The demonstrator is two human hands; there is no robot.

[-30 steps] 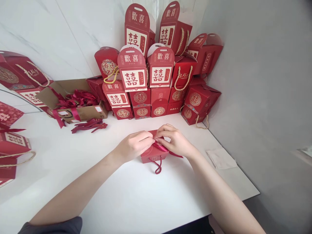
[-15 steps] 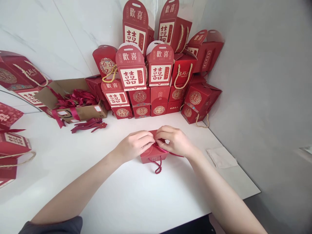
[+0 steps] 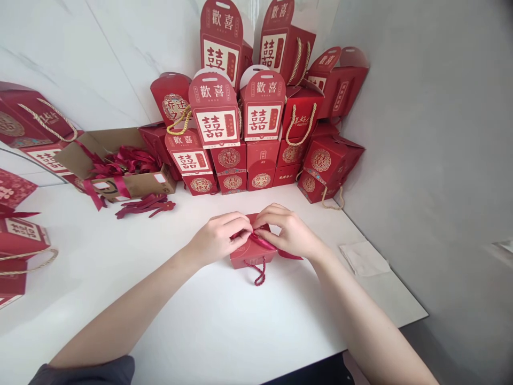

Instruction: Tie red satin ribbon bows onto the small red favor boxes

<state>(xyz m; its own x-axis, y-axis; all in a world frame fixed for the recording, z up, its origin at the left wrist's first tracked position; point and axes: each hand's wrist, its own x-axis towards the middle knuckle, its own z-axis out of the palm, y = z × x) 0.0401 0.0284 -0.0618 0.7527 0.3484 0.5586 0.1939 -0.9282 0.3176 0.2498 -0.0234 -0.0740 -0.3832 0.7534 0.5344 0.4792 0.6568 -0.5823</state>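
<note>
A small red gift box [image 3: 244, 259] lies on the white table, with a dark red rope handle [image 3: 260, 276] hanging over its near side. Across its top runs a shiny crimson ribbon [image 3: 263, 243], one tail trailing off to the right. My left hand [image 3: 224, 235] pinches the ribbon near the middle of the box, thumb and fingertips together. From the right, my right hand [image 3: 286, 230] pinches the same ribbon, its fingertips almost touching those of the left. The hands cover part of the box top, and the exact shape of the ribbon between the fingertips is hidden.
Stacked red gift boxes [image 3: 230, 158] stand along the back wall. At the left back, a cardboard box [image 3: 150, 184] holds crimson ribbons, with a ribbon bundle [image 3: 146, 205] before it. More red boxes [image 3: 14, 235] stand far left; a white cloth [image 3: 364, 259] lies near the right edge.
Both hands remain at the box top and have shifted only slightly. More of the ribbon shows between the fingers, and its right tail hangs more visibly beside the box.
</note>
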